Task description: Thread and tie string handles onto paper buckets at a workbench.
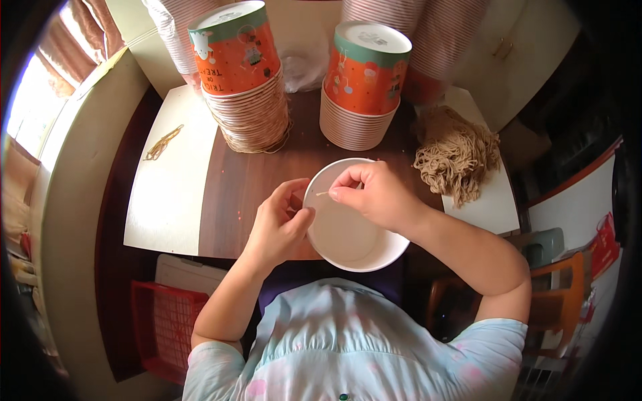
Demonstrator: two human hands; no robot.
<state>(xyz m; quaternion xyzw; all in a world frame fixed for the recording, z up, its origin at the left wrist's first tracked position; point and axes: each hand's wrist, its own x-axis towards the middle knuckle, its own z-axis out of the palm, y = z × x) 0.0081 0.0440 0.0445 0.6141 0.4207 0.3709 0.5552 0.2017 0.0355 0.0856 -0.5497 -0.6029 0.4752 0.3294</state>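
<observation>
Room, apparently domestic: brown curtain [85, 30] beside bright window [30, 87]; pale cabinet [538, 67], paired handles [498, 46]; orange chair [570, 301]; red plastic basket [164, 327]. Small-workshop character also shown: brown-and-white tabletop [231, 200] bearing inverted stacks of printed tubs [241, 73] and a heap of tan cord [458, 157].

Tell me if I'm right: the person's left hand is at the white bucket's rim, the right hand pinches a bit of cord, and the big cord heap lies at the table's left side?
Almost: the head view shows the big cord heap at the right side of the table. The rest stands.
</observation>
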